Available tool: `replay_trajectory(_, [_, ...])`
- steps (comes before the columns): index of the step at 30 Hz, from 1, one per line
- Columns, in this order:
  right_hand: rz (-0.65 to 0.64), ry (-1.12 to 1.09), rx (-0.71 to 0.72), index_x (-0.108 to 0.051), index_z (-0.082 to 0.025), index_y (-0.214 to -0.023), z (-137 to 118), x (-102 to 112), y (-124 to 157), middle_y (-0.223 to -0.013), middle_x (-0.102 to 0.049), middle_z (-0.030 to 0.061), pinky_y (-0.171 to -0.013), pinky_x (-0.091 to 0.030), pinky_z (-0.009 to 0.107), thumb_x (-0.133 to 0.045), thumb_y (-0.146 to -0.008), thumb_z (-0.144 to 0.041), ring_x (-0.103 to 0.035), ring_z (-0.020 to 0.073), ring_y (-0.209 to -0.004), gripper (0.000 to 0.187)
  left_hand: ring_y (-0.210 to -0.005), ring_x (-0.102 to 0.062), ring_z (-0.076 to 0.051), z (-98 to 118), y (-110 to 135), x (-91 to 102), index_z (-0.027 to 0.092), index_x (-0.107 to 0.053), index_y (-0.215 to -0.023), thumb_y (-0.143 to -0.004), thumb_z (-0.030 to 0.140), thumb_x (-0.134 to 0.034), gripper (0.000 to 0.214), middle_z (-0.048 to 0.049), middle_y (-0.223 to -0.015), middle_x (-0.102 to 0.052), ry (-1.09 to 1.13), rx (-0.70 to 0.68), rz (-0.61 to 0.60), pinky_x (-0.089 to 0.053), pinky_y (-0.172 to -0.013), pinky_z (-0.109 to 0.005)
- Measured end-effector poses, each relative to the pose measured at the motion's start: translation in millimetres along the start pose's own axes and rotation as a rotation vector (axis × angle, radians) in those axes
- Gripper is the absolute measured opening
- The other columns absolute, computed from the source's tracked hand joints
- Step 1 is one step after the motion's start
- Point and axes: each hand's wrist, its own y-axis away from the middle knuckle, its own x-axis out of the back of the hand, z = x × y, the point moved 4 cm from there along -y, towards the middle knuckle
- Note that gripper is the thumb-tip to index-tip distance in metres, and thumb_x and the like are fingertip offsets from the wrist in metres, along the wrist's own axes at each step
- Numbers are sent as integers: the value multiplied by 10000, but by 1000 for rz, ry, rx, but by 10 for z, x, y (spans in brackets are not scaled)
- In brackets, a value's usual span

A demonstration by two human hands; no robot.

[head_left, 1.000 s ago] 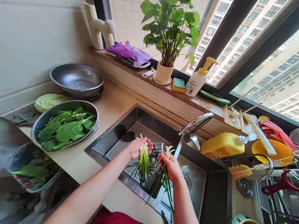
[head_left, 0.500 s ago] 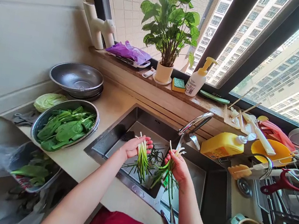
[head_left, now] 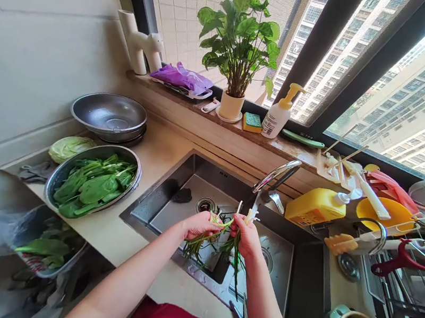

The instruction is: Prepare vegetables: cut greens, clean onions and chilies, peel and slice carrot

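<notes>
Both hands are over the steel sink, close together. My left hand is closed round a bunch of green onions, turned palm down, with the green ends hanging toward the basin. My right hand grips a second bunch of green onions; its white root ends stick up above my fingers and the long leaves trail down. The two bunches touch between my hands. The faucet arches just beyond them, with no water visible.
A metal bowl of leafy greens sits left of the sink, with a cabbage and an empty steel bowl behind. A potted plant and soap bottle stand on the sill. A yellow bottle and dish rack are on the right.
My left hand has turned over and dropped toward the right hand, bringing the two bunches of green onions together. The white ends in the left hand no longer point up.
</notes>
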Motion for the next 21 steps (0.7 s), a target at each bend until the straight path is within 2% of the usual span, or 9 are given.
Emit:
replay_trajectory(5, [16, 17, 35, -525, -191, -662, 30, -13, 0, -519, -456, -47, -396, -291, 211, -737, -563, -412, -401, 75, -445, 322, -406, -359, -25, -1, 32, -36, 105, -601, -661, -569, 287, -774, 268, 52, -514, -486, 42, 17, -36, -224, -392, -176])
replay_trajectory(8, [39, 84, 94, -512, -204, -688, 58, -55, 18, -546, -491, -38, -423, -315, 228, -682, -607, -461, -416, 87, -449, 319, -382, -351, -28, -31, -17, -40, 108, -605, -641, -574, 262, -760, 230, 54, -487, -483, 24, 3, 8, -215, -389, -184])
replay_trajectory(11, [96, 180, 255, -487, -212, -680, -14, -127, 103, -569, -490, -33, -454, -325, 240, -602, -687, -478, -411, 97, -473, 291, -340, -333, -38, -83, -123, 22, 125, -587, -577, -588, 229, -735, 181, 63, -413, -452, -42, -26, 168, -206, -380, -191])
replay_trajectory(13, [178, 219, 391, -462, -217, -682, -152, -153, 201, -560, -461, -38, -470, -326, 241, -546, -743, -478, -397, 100, -483, 281, -326, -324, -41, -109, -187, 99, 134, -558, -507, -582, 175, -727, 189, 68, -365, -423, -85, -47, 285, -207, -376, -189])
replay_trajectory(16, [254, 252, 537, -442, -221, -726, -425, -136, 338, -648, -510, -17, -507, -352, 242, -496, -787, -471, -414, 103, -521, 263, -338, -339, -39, -87, -219, 242, 141, -563, -507, -600, 148, -715, 179, 65, -375, -452, -95, -88, 374, -239, -384, -175])
replay_trajectory(19, [106, 322, 492, -418, -232, -793, -552, -111, 354, -740, -574, -1, -521, -364, 240, -514, -776, -430, -447, 111, -554, 222, -360, -400, -43, 6, -171, 388, 147, -619, -689, -685, 261, -683, 132, 46, -481, -539, -10, -114, 380, -307, -397, -166])
replay_trajectory(21, [-14, 350, 386, -399, -242, -818, -475, -96, 308, -668, -554, -30, -495, -344, 229, -540, -746, -386, -446, 114, -529, 213, -391, -460, -49, 70, -136, 453, 137, -617, -782, -718, 331, -664, 209, 28, -542, -566, 141, -119, 319, -375, -424, -171])
